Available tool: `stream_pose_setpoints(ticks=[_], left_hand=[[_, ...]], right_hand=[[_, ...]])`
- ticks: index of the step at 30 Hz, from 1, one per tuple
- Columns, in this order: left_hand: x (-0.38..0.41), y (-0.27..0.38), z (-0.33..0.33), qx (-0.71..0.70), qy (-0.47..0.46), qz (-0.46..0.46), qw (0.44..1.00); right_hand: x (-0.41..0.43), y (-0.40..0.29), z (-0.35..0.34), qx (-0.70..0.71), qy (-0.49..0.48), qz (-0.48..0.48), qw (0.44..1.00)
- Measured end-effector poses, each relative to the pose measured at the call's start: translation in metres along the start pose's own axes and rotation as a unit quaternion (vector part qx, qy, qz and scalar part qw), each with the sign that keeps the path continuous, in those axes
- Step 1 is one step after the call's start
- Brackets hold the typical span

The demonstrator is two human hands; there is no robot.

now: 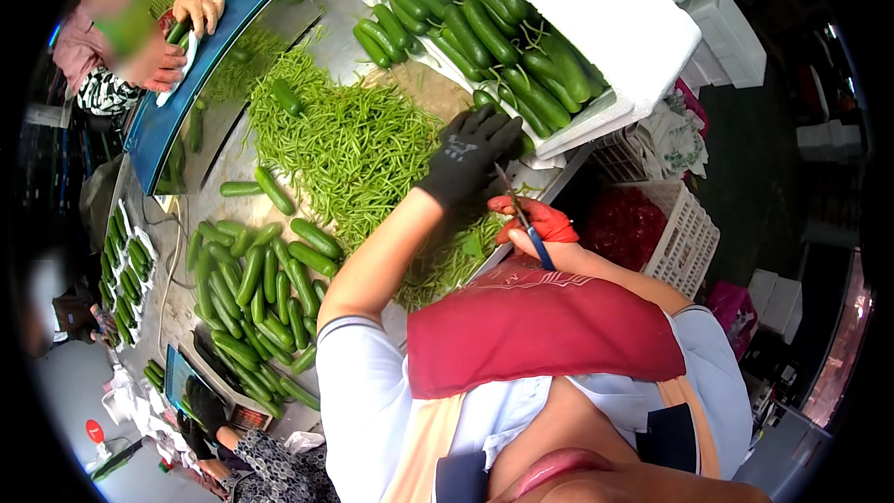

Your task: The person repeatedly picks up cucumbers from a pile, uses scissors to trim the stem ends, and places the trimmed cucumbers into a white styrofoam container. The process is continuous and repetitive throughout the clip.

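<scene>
My left hand [469, 152], in a black glove, reaches to the open side of a white foam box [656, 77] full of cucumbers [489, 31]. Its fingers lie over a cucumber [487, 99] at the box's edge; whether they grip it is hidden. Closer to my body, my right hand [541, 220] wears a red glove and holds scissors [536, 241] with a blue handle. The blades point up towards the left hand. Between my left arm and the far side spreads a large heap of thin green beans [349, 140], with one cucumber [286, 96] lying on top.
Many loose cucumbers [258, 293] pile up on the metal table [227, 213] to the left. Across the table, a co-worker's hands [199, 10] work behind a blue-edged panel [157, 108]. Another person's black-gloved hands [202, 409] are at lower left. A plastic crate [688, 237] stands at right.
</scene>
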State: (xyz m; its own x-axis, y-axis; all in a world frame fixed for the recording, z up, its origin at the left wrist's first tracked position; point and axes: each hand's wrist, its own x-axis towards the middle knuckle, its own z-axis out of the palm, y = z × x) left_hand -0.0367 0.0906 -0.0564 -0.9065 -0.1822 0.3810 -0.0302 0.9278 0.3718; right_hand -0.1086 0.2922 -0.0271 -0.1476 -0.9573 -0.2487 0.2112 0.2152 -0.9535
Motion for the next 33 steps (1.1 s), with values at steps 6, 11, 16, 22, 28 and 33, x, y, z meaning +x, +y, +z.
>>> stream_pose_setpoints(ticks=[6,11,16,22,28,33], left_hand=[[0.041,-0.002,0.012,0.115,-0.162,-0.019,0.980],[0.022,-0.015,0.026,0.120,-0.032,0.063,0.990],[0.018,-0.001,0.019,0.059,-0.179,-0.082,0.979],[-0.003,-0.019,-0.030,-0.452,0.150,-0.293,0.829],[-0.048,-0.006,-0.065,-0.846,0.367,-0.269,0.276],[-0.083,0.014,-0.060,-0.858,0.386,-0.291,0.172]], right_hand=[[-0.001,0.006,-0.023,0.051,0.038,0.024,0.998],[0.000,0.013,-0.028,0.054,0.026,0.034,0.998],[0.000,0.009,-0.024,0.070,0.033,0.051,0.996],[-0.002,0.007,-0.019,-0.024,0.071,-0.010,0.997],[0.030,0.020,-0.011,-0.271,0.086,-0.136,0.949],[0.057,0.006,0.020,-0.429,0.073,-0.261,0.862]])
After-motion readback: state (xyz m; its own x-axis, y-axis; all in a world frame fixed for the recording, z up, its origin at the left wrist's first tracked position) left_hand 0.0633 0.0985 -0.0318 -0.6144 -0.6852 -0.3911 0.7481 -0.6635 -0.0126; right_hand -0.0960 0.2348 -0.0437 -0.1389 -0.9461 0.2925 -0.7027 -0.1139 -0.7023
